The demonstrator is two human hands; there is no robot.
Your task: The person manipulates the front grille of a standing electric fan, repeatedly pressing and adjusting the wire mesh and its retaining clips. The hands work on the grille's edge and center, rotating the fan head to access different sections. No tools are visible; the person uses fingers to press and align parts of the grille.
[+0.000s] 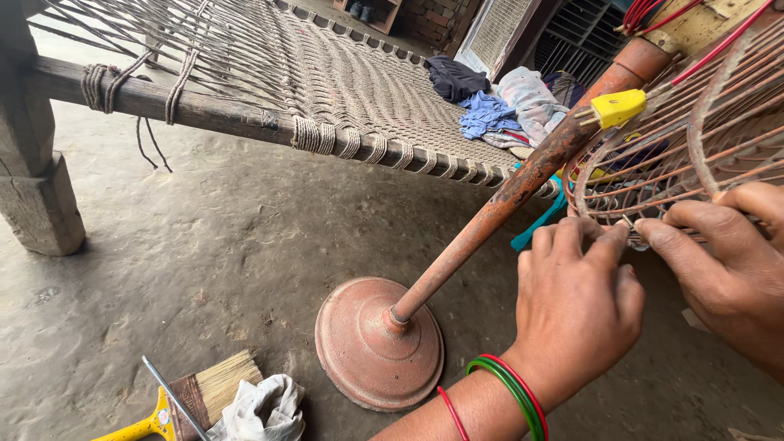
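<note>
**At the fan guard, right of frame**

Right of frame, my left hand (pixel 576 306) and right hand (pixel 723 253) pinch the rusty guard (pixel 678 139) wires, fingers narrow. I'd brace the guard steady, keeping clear of the yellow plug (pixel 618 107) and pole (pixel 506 196).

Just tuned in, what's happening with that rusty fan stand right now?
A person has both hands on the rusty wire fan guard: the left hand and right hand pinch its lower rim. The fan's stand pole tilts down to a round base on the floor. A yellow plug hangs by the guard. A paintbrush and white rag lie nearby, beside a rope cot.
</note>
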